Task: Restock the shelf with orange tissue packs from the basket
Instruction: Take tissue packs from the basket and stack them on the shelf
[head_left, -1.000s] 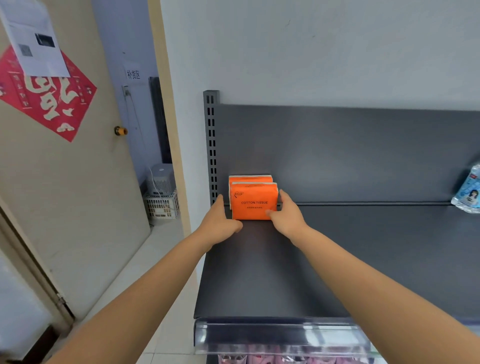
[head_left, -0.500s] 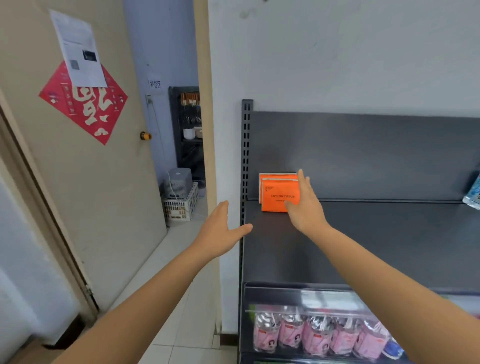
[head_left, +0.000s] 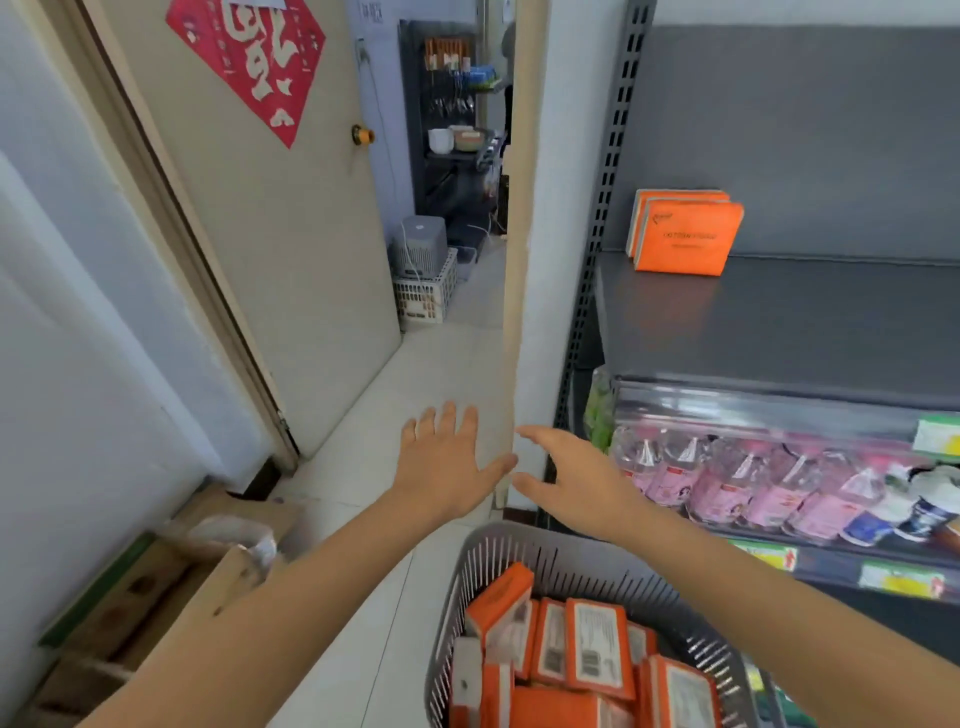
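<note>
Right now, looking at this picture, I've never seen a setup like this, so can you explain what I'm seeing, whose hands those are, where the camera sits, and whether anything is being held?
There is no machine here. A person wears a wide-angle camera on the head, so the one current picture looks forward and down along both bare arms. The left hand and right hand are open in the air near the far rim of a grey basket, fingers spread, holding nothing. Inside the basket lie orange tissue packs, jumbled together. To the right is a dark shelf, where two more packs stand upright at its back left. The level below holds pink-labelled bottles. On the left, a door stands open.
</note>
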